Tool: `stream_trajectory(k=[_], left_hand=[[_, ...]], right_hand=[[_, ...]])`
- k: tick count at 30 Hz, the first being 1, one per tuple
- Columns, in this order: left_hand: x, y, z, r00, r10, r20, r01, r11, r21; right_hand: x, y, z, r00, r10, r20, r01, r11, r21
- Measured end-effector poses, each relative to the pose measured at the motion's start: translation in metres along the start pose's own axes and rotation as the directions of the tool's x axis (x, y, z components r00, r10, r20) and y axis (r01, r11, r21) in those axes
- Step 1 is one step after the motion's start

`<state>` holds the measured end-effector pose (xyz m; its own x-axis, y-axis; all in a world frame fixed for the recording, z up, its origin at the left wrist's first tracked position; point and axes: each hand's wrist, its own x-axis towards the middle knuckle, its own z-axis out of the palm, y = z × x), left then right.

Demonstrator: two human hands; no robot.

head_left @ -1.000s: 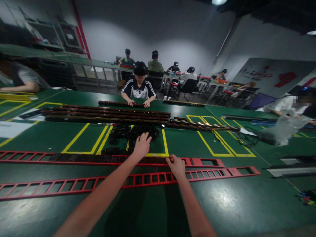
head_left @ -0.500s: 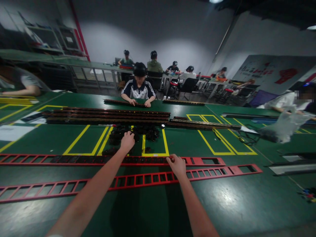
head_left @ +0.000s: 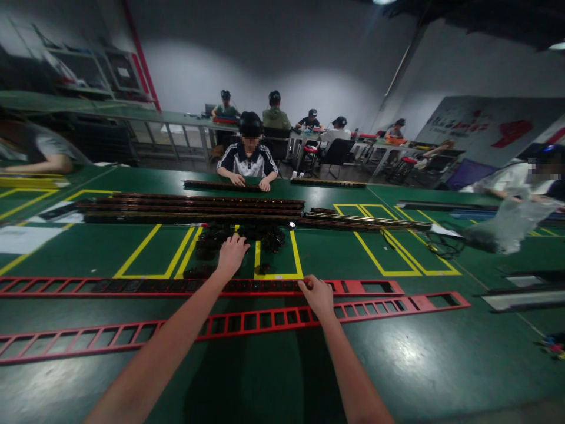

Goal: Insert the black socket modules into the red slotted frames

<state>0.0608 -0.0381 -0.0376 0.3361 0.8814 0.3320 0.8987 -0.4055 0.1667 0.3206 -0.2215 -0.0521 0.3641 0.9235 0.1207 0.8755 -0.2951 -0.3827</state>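
Note:
My left hand (head_left: 232, 254) reaches into a pile of small black parts (head_left: 212, 240) at the middle of the table. Its fingers curl down among the parts, and their tips are hidden. Over the right part of the farther red ladder-like frame (head_left: 348, 287), my right hand (head_left: 318, 294) has thumb and fingers pinched together at the frame's edge. Whatever is between those fingertips cannot be made out. Black square pieces (head_left: 152, 286) fill a row of openings in this frame. A second red frame (head_left: 278, 318) with open slots lies nearer to me, passing under my forearms.
Long dark strips (head_left: 194, 207) lie stacked beyond the pile. Yellow tape lines (head_left: 300, 253) mark the green table (head_left: 375, 377). Across it, a co-worker (head_left: 248, 156) handles another strip. A clear plastic bag (head_left: 507, 227) and cables lie to the right.
My left hand has shifted slightly to the right over the black parts. My right hand stays at the same spot on the red frame.

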Motion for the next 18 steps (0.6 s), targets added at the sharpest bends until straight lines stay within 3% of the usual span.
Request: stream_trajectory(k=[5,8,11,14,18], left_hand=[[-0.017,0.042,-0.002,0.993,0.115,-0.02,-0.115,0.952,-0.283],[-0.033,0.067,0.005,0.961,0.269,-0.06,-0.266,0.848,-0.459],[-0.049,0.084,0.014,0.92,0.388,-0.051,-0.358,0.782,-0.51],[-0.058,0.087,0.018,0.902,0.431,0.021,-0.358,0.776,-0.52],[-0.058,0.074,0.014,0.921,0.381,0.076,-0.278,0.784,-0.555]], right_hand=[[0.0,0.002,0.002,1.0,-0.001,-0.011,0.001,1.0,0.0],[0.0,0.001,0.0,1.0,0.0,-0.019,0.0,1.0,0.0],[-0.001,-0.001,-0.003,1.0,-0.001,-0.017,0.001,1.0,-0.004],[-0.002,-0.003,-0.005,1.0,0.003,-0.002,-0.003,1.0,-0.004],[-0.001,-0.003,-0.004,1.0,0.01,0.002,-0.01,1.0,-0.005]])
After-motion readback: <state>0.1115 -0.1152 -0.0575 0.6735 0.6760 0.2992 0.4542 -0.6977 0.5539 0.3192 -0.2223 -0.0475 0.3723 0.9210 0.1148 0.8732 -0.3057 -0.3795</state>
